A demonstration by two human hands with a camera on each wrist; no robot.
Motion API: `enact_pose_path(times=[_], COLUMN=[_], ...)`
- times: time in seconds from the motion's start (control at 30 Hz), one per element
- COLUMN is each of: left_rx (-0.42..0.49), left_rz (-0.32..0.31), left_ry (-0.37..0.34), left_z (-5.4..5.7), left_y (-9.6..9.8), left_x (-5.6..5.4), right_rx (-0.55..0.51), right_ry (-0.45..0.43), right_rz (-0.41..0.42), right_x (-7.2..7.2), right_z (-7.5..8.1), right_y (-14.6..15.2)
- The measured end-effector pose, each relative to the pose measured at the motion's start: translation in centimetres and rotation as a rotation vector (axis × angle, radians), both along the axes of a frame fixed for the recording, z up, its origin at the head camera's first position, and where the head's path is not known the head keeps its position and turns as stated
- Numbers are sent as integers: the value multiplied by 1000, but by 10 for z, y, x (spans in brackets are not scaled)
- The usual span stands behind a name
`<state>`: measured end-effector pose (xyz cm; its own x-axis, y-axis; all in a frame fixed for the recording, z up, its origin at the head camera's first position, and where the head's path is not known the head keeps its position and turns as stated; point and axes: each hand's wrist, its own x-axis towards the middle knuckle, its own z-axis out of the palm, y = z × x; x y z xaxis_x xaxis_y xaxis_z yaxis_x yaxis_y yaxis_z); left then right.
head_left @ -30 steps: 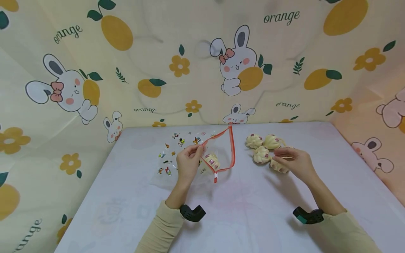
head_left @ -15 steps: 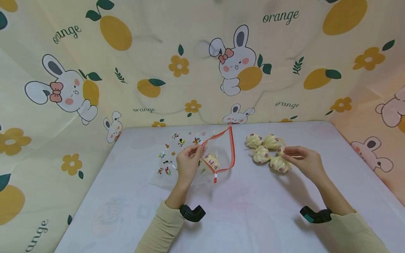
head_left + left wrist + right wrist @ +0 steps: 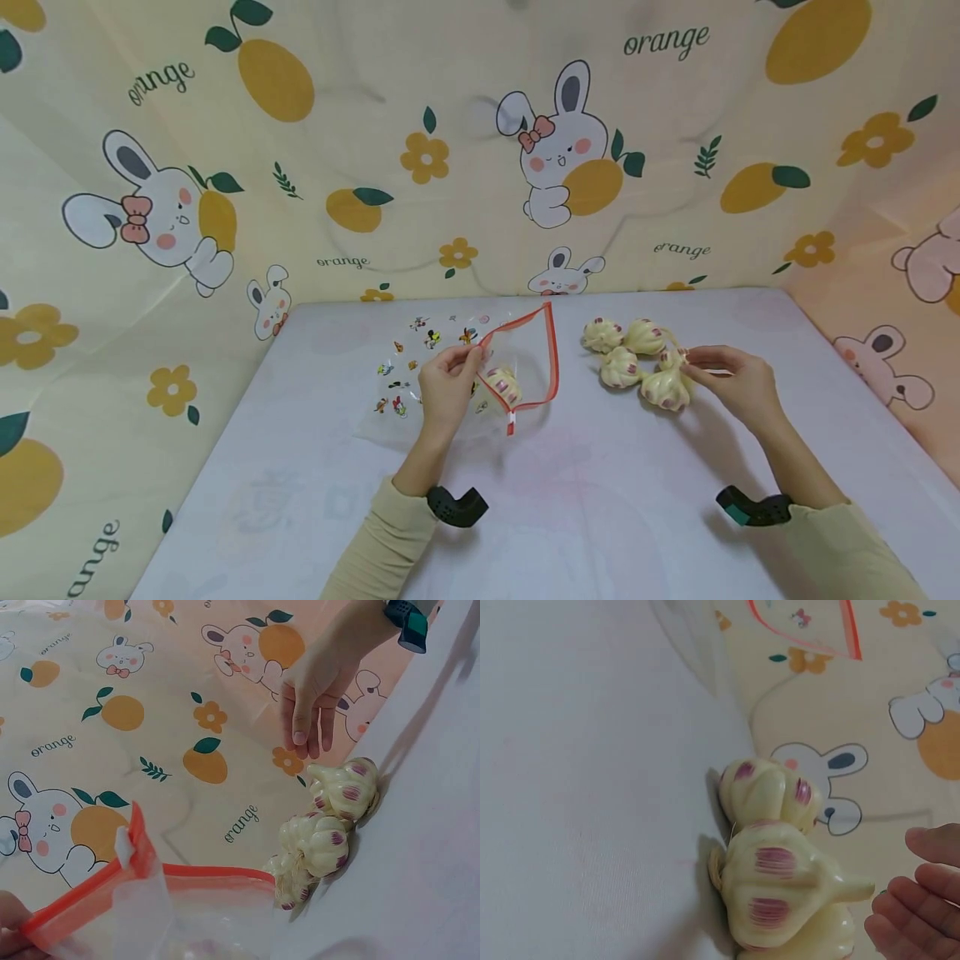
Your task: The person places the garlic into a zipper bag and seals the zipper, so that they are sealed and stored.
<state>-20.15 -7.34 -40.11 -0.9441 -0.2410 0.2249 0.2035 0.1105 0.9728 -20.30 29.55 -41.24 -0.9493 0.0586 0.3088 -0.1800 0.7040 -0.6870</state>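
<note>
If our left hand, pinching the red-rimmed clear plastic bag, slackens, the bag could collapse; our empty, loose right hand hangs beside round cream-and-purple garlic bulbs on the white table

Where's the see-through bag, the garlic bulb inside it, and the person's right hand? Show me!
See-through bag (image 3: 554, 354): head view, on the right side of its red rim.
Garlic bulb (image 3: 504, 386) inside it: head view, on the bulb's middle.
Right hand (image 3: 738, 387): head view, on the hand's middle.
</note>
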Motion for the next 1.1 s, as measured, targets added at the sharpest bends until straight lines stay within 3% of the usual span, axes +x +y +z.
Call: enact_pose_path(times=[0.2,0.6,0.9,1.1], left_rx=[-9,0,-33,-30], left_rz=[-22,-12,-8,-11], left_ry=[-11,-24,-46,-38], left_z=[-1,0,32,33], left_y=[0,1,5,4], left_x=[0,-1,19,21], right_rx=[-14,21,39,32], right_ry=[17,-47,-64,-54], right_rz=[-13,-45,-49,-40], right_x=[-3,-7,-9,-11], right_z=[-4,-10,-14,-16], right_y=[4,5,4,3])
